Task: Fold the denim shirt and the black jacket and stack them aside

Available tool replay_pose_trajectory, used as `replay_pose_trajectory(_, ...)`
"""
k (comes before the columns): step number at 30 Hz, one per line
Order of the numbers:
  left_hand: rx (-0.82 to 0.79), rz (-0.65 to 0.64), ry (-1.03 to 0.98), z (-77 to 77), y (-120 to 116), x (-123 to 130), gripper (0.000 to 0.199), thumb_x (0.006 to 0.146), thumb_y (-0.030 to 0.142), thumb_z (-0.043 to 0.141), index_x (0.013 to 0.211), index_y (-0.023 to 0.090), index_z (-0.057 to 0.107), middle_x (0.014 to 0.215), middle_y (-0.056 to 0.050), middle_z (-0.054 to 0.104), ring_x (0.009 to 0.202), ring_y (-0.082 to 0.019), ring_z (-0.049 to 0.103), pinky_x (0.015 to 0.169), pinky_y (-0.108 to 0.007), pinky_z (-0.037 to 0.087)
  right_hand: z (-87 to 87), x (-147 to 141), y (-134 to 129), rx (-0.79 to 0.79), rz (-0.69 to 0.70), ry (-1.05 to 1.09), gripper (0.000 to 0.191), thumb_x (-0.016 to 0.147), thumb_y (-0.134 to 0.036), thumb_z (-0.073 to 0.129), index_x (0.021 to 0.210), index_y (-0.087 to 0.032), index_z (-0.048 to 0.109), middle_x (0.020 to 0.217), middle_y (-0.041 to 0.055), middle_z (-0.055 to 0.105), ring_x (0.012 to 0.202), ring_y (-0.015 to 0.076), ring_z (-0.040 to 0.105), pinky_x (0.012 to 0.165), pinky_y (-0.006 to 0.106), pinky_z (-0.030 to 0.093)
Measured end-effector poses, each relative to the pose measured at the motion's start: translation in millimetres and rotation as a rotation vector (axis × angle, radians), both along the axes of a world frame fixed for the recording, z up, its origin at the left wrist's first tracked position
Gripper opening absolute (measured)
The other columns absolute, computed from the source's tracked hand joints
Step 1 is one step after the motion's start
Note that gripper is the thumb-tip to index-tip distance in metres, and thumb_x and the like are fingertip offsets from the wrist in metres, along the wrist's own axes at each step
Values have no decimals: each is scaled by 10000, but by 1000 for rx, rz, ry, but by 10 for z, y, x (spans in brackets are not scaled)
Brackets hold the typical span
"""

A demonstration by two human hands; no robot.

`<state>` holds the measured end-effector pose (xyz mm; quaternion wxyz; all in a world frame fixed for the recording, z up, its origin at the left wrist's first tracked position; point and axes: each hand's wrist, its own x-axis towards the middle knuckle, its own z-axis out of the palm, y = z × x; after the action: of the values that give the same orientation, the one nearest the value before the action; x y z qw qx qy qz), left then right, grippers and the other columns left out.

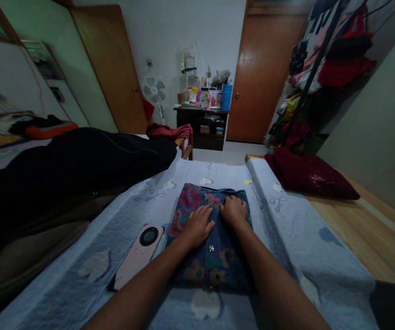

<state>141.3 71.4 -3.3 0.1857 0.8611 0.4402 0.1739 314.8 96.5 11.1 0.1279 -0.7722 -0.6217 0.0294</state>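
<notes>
A folded dark blue shirt [226, 259] with a floral print lies flat on the bed in front of me. A button shows on its front strip. My left hand [198, 225] rests palm down on the shirt's left middle, its fingers stretched out. Higher on the right side, my right hand [234, 211] presses on the cloth with its fingers slightly bent and apart. Both hands touch the shirt without gripping it. Left of the shirt, apart from it, a pink phone [138, 256] with a round black camera lies back side up.
A pale blue patterned sheet [206, 307] covers the bed. Dark cloth [80, 174] is heaped on the left. A dark red pillow [310, 174] lies to the right on a wooden surface [342, 224]. Beyond stand a fan [155, 91], a dark cabinet [200, 137] and hanging clothes [347, 64].
</notes>
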Motion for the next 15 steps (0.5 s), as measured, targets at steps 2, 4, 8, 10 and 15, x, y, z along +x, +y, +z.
replay_pose_trajectory(2,45,35,-50,80,272,97,504,888,241,435,1385,158,427,1483,-112,398,1391,-234,298,1145,-436,210,79,-58,167,32,24,23,336,864,-252,448,1113,-130,637,1172,175,634,1116,286,547,955,400,339)
replay_pose_trajectory(4,68,88,-96,160,540,220,489,870,158,408,1357,164,456,1466,-111,422,1382,-222,318,1144,-437,211,107,-116,346,77,86,53,367,878,-186,398,1176,-118,602,1202,160,624,1117,237,553,942,332,349)
replay_pose_trajectory(8,44,163,-107,196,938,436,462,837,117,436,1289,143,524,1413,-136,483,1349,-234,371,1133,-418,225,-15,-202,566,73,147,71,369,915,-205,377,1209,-128,587,1211,130,630,1152,206,533,974,294,316)
replay_pose_trajectory(10,22,193,-78,139,1036,491,363,834,163,479,1171,145,610,1273,-148,598,1257,-258,473,1092,-410,281,-124,-222,581,54,148,66,337,923,-237,390,1143,-147,628,1180,126,648,1141,214,537,990,308,299)
replay_pose_trajectory(15,51,290,-44,-47,1091,526,313,880,197,399,992,119,681,1012,-181,677,1042,-287,588,1011,-427,328,-302,-213,554,114,124,68,332,929,-220,366,1074,-166,659,1201,113,640,1160,200,515,1035,316,236)
